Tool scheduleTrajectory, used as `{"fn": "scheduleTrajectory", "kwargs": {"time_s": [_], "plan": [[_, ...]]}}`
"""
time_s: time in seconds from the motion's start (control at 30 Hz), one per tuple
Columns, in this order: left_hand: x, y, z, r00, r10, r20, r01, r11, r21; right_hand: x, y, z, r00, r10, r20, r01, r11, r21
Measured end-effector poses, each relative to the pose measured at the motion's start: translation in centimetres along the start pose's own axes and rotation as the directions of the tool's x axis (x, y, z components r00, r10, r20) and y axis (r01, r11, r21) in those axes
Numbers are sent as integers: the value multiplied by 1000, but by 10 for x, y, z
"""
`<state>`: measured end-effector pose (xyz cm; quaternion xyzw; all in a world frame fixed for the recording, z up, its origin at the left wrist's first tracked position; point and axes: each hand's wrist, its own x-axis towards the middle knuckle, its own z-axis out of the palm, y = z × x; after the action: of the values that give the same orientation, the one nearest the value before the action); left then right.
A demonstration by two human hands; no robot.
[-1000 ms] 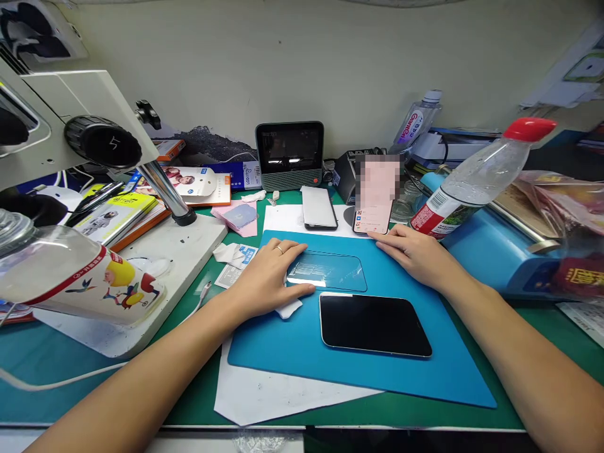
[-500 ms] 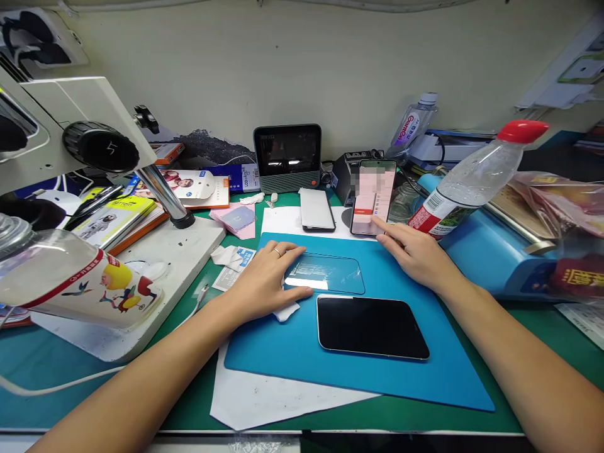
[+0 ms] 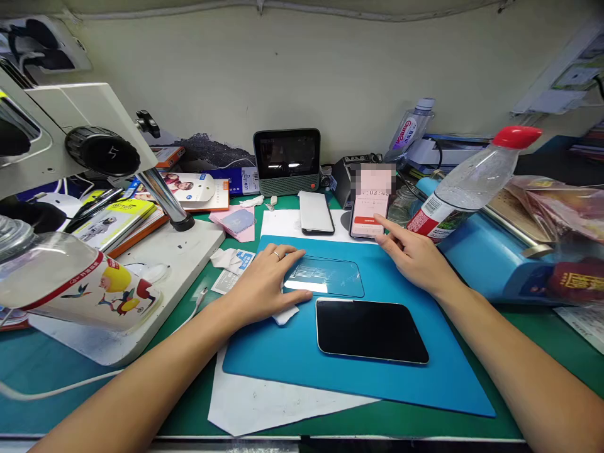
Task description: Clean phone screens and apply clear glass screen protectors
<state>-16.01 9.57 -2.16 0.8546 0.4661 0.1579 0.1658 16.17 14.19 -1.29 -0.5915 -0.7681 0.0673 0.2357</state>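
My left hand [image 3: 267, 283] rests on the blue mat [image 3: 283, 352] with thumb and fingers apart, around the left end of a clear glass screen protector [image 3: 325, 277]. A crumpled white wipe [image 3: 285, 315] pokes out from beneath it; the palm hides the rest. My right hand [image 3: 411, 255] holds nothing. Its index finger reaches to the lit screen of an upright phone [image 3: 370, 206] and seems to touch it; the other fingers are partly curled. Between my forearms a phone with a dark screen [image 3: 370, 331] lies flat on the mat.
A microscope stand [image 3: 179, 214] and a large plastic jar [image 3: 80, 280] occupy the left. Behind are a white flat case [image 3: 316, 212] and a small display [image 3: 287, 157]. A red-capped bottle [image 3: 472, 182] leans over a blue machine [image 3: 491, 258] at right. A white cable [image 3: 198, 299] crosses the left.
The upright phone's screen now shows a different page with large digits and a red button. The view has shifted slightly; both hands keep nearly the same places.
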Motion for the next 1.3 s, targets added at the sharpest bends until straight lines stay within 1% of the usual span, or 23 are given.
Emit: {"fn": "scheduleTrajectory", "kwargs": {"time_s": [0.23,0.3,0.4,0.47,0.53,0.6,0.7,0.77,0.83,0.93,1.0,1.07,1.13,1.2,1.23,1.3], "plan": [[0,0,1,1000,4,3,-4,1000,19,0,-3,-1,994,-109,31,106,989,100],[0,0,-1,1000,19,-22,-18,999,39,0,-4,-1,991,-131,36,126,985,119],[-1,2,-8,995,24,-93,-17,997,77,1,-5,-1,989,-147,33,141,981,136],[-4,5,-18,995,15,-103,-4,994,105,1,-5,-1,987,-157,26,152,977,148],[-7,8,-29,999,14,-47,-7,990,141,0,-7,-1,985,-171,19,166,971,171],[-11,10,-39,997,28,70,-39,985,166,-1,-8,-1,982,-186,18,180,964,195],[-16,13,-46,971,52,235,-91,983,160,-1,-9,0,979,-202,25,193,960,204],[-17,13,-46,959,65,277,-110,983,148,-1,-9,0,979,-202,26,193,959,208],[-17,13,-44,959,84,271,-127,981,144,-1,-8,2,980,-201,19,192,957,218],[-15,9,-40,971,139,196,-170,974,152,-2,-6,4,983,-184,7,177,956,232],[-13,7,-38,976,191,100,-205,966,160,-3,-7,5,987,-160,-2,155,958,240],[-12,5,-34,972,233,-31,-226,962,154,-3,-10,2,990,-136,-32,140,959,245],[-10,6,-30,951,247,-184,-230,967,108,-7,-16,-5,989,-123,-76,138,960,244],[-10,9,-24,918,238,-318,-242,970,28,-16,-23,-15,987,-110,-115,135,961,242],[-9,11,-20,902,231,-364,-252,968,-11,-23,-27,-20,987,-105,-125,133,962,240],[-9,17,-12,881,228,-414,-275,960,-56,-45,-34,-30,985,-113,-133,142,963,231]]}}
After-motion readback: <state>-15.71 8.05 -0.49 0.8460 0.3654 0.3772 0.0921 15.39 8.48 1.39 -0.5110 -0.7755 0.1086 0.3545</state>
